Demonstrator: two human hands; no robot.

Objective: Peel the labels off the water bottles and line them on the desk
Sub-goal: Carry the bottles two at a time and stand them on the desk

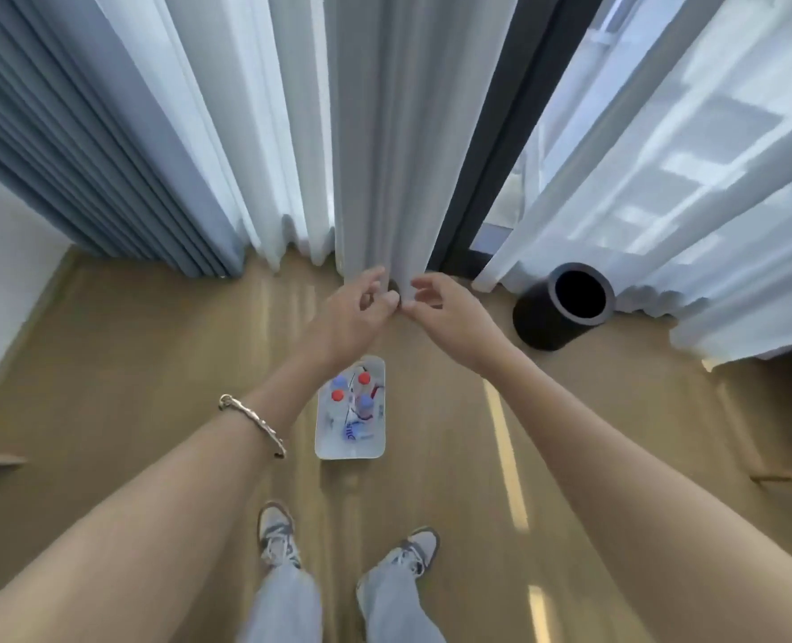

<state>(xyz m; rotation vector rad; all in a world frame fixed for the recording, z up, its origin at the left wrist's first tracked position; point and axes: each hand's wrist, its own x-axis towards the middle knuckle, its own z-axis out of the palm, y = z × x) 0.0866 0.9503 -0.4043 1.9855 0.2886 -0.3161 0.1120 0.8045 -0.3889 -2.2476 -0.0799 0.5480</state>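
Several water bottles (356, 401) with red and blue caps stand and lie in a white tray (329, 450) on the wooden floor, just ahead of my feet. Both my arms are stretched out forward above the tray. My left hand (361, 304) and my right hand (436, 304) meet in front of the grey curtain, fingers loosely curled and thumb tips almost touching. I see nothing held in either hand. A metal bracelet is on my left wrist.
A black cylindrical bin (563, 306) stands open on the floor to the right, by the sheer curtain (663, 178). Blue and grey curtains (153, 155) hang along the far side. A wooden furniture edge (784, 478) shows at the right border.
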